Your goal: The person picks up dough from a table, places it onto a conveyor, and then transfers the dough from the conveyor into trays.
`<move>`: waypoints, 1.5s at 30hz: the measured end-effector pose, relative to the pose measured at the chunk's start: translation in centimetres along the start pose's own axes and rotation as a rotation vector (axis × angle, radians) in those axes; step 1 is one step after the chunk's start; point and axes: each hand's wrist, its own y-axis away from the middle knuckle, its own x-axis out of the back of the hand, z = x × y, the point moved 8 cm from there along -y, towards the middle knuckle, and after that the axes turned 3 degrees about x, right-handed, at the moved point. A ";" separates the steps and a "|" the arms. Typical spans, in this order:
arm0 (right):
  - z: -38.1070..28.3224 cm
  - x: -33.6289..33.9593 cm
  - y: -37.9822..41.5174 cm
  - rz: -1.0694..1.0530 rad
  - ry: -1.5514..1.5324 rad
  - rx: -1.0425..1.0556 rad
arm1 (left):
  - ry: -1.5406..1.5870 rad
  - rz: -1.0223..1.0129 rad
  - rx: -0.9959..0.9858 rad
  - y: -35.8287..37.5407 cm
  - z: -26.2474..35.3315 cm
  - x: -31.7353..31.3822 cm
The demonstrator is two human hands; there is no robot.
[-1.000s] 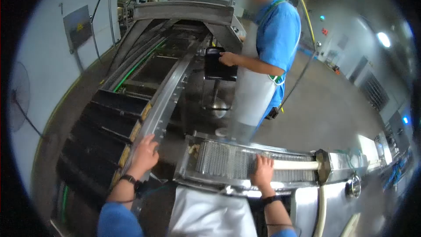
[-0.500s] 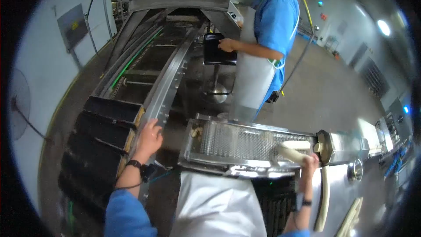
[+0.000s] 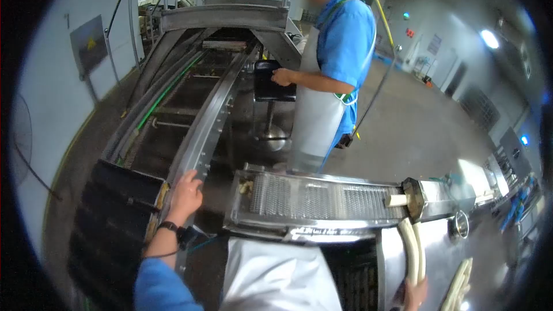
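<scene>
Right hand (image 3: 415, 294) grips rods (image 3: 411, 253), long axis running away toward belt (image 3: 317, 201); left hand (image 3: 186, 198), farther off, unclenched at rail (image 3: 199, 132).

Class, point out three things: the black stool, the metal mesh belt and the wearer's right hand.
Black stool (image 3: 268, 87): head view, on its black upper part.
Metal mesh belt (image 3: 311, 199): head view, on the bare mesh.
Right hand (image 3: 416, 294): head view, middle of the hand.
</scene>
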 end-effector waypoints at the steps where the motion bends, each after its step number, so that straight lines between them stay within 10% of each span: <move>1: -0.9 -0.8 -1.1 -0.130 -0.024 -0.044 | 0.006 0.016 -0.004 0.1 -0.1 0.1; 13: -6.0 -3.7 -5.2 -0.317 -0.170 -0.036 | -0.005 0.012 -0.002 0.0 0.6 0.4; 16: -5.1 -3.4 -5.4 -0.395 -0.767 -0.250 | 0.011 0.025 -0.016 0.0 0.7 0.5; 26: -6.6 2.0 -0.9 -0.425 -0.109 -0.066 | -0.007 0.047 -0.018 0.1 0.3 0.3; 30: -8.7 8.9 2.3 -0.187 -0.215 0.129 | -0.034 0.027 -0.023 0.0 1.1 0.7; 35: -4.0 5.5 4.9 -0.409 -0.228 -0.110 | -0.027 0.029 -0.032 0.1 1.2 0.6; 38: 4.5 -5.5 6.9 -0.051 -0.178 0.093 | -0.054 0.050 -0.055 0.2 1.0 0.3; 45: 2.8 -2.1 3.9 -0.295 -0.485 -0.144 | 0.075 0.090 0.102 -0.6 5.0 -2.4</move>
